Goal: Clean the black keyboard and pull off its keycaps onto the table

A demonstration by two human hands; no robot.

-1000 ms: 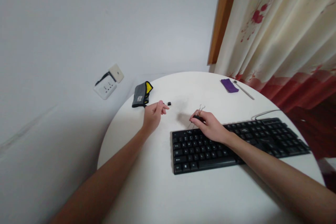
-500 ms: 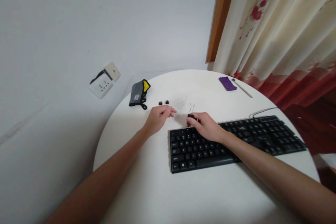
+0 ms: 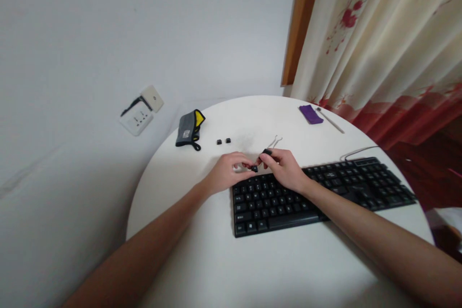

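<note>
Wall socket (image 3: 136,119): on the wall at far left, beside a beige plate (image 3: 152,98).
Grey cloth (image 3: 186,127): folded, yellow lining showing, on the far left of the white surface (image 3: 195,260).
Loose keycaps (image 3: 219,142): two, black, lying near each other, to the right of the grey cloth.
My left grip (image 3: 227,172): thumb and fingers pinching another black keycap (image 3: 254,169) — it sits at my fingertips, over the far left edge of the keyboard (image 3: 270,207).
Keyboard: black, flat on the surface, my right forearm crossing above it.
My right grip (image 3: 285,169): closed on the black handle of a wire puller (image 3: 266,152) — one pair of prongs points far right; whether the other end touches the pinched keycap I cannot tell.
Purple cloth (image 3: 311,114): flat, at far right.
Thin rod (image 3: 332,121): just right of the purple cloth, pale, dark at its far tip.
Curtain (image 3: 346,57): cream and red, beyond the surface's far right.
</note>
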